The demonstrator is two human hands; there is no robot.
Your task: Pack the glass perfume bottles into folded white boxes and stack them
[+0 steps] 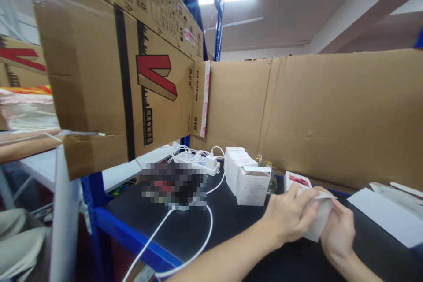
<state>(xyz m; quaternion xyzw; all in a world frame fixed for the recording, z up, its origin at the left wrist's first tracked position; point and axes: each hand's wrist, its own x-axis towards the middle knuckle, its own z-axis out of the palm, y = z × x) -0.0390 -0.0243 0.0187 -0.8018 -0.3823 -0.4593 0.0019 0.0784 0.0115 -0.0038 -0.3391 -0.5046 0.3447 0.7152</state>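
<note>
Both of my hands hold a small white carton (317,224) above the black tabletop, at the lower right. My left hand (291,213) grips its near left side, fingers bent over the top. Wrapped around the far right side is my right hand (340,229), its fingertips partly hidden behind the carton. A pale flap sticks out at the carton's top between the hands. Just behind them stands a white box with a red picture (298,179). To the left, several white boxes (253,187) stand in a row, with small glass-like items (272,183) partly hidden beside them.
A white power strip (201,162) with plugs lies at the back. White cable (211,229) loops by a pixelated object (175,187). Flat white card pieces (390,216) lie at right. Cardboard panels (238,105) wall the table (231,238). Another person's arm (29,145) shows at left.
</note>
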